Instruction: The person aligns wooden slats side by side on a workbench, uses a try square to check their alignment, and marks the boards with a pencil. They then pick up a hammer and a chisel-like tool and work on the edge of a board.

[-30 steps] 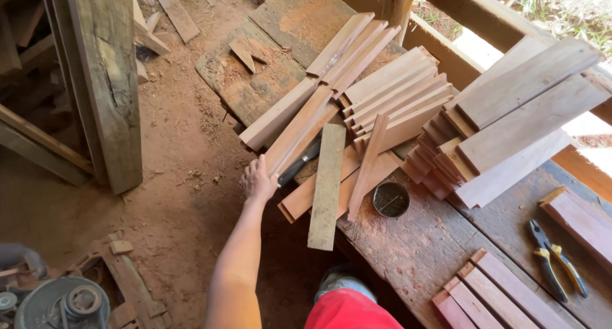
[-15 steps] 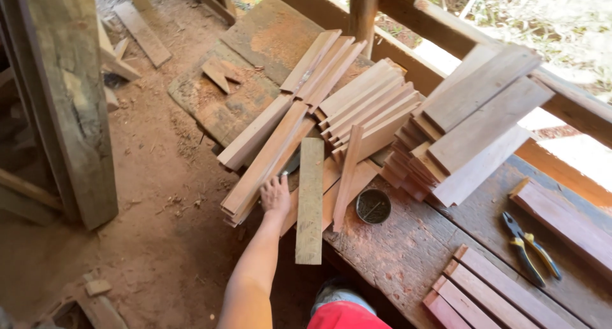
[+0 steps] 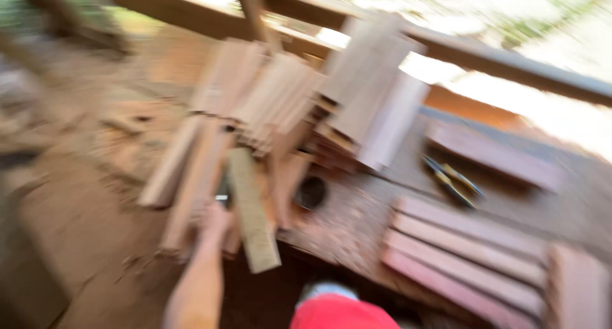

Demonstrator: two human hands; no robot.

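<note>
- At bench's front edge: left hand [image 3: 213, 219] reaching up into fanned wood slats [image 3: 191, 189], fingers on/among their near ends; blur too heavy to tell gripped vs flat.
- Right hand out of view.
- Pale plank [image 3: 254, 208] just right of the hand, overhanging edge, untouched.
- Progress, judged: early – heap unsorted; only a neat row of reddish boards [image 3: 465, 259] laid far right, well apart from hand.
- Further out: dark round hole [image 3: 310, 193] near plank, taller stack [image 3: 376, 106] behind, pliers [image 3: 451, 179] on workbench [image 3: 357, 230].
</note>
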